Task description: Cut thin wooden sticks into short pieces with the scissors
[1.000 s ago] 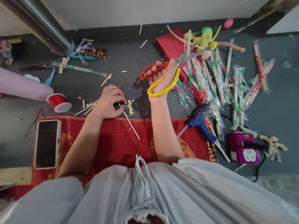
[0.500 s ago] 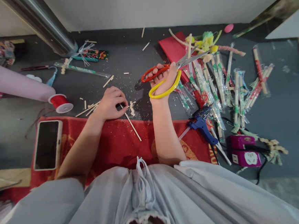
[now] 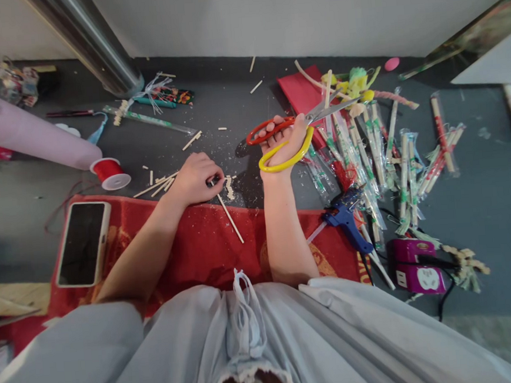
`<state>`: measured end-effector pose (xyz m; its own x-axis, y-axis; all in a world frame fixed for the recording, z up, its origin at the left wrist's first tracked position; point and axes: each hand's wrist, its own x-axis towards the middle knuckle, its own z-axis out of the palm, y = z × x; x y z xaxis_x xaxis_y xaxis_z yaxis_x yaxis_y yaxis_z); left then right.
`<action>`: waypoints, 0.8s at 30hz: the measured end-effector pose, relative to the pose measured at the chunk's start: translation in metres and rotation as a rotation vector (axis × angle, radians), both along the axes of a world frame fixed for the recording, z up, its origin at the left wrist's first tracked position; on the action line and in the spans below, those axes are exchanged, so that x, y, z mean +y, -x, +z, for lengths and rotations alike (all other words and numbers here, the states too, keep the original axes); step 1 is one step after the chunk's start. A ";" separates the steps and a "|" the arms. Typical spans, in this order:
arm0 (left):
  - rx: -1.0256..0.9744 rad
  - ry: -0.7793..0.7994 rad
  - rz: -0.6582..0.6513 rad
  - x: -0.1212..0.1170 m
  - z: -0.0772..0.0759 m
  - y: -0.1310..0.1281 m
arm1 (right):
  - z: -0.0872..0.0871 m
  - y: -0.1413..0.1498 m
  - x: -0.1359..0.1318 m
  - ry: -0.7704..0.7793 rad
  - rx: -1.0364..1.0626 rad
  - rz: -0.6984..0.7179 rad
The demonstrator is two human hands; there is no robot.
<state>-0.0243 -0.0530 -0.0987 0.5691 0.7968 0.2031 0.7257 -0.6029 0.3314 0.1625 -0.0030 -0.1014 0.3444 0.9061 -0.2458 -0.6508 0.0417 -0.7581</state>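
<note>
Wrapped sticks (image 3: 355, 154), glue gun (image 3: 345, 220) near scissors (image 3: 310, 117)

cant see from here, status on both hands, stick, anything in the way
Left hand pinching thin stick, free end over red cloth. Right hand holding scissors, blades parted. Pale bits beside left hand, possibly in the way.

A smartphone (image 3: 85, 243) lies on the left of a cloth (image 3: 211, 245) along the near side of the desk (image 3: 500, 207), a thread spool (image 3: 110, 172) behind it. Scissors (image 3: 320, 113) are right of a stick (image 3: 231, 219), with packaged chopsticks (image 3: 358, 151) farther right. A glue gun (image 3: 345, 218) sits at the cloth's right end, left of a power socket (image 3: 412, 247).
</note>
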 end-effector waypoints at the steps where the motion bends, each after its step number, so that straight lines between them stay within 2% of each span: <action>1: 0.003 0.001 0.004 0.000 0.000 -0.001 | 0.000 0.000 0.000 -0.003 -0.001 -0.001; 15: 0.002 0.033 0.087 0.006 -0.004 0.000 | -0.004 0.000 0.001 -0.035 -0.011 0.008; 24: 0.032 0.077 0.040 0.011 -0.009 0.000 | -0.003 -0.001 0.001 -0.032 -0.028 0.021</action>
<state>-0.0248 -0.0420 -0.1081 0.5422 0.8313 0.1225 0.7596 -0.5472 0.3515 0.1630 -0.0023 -0.1045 0.3316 0.9204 -0.2070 -0.6303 0.0529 -0.7746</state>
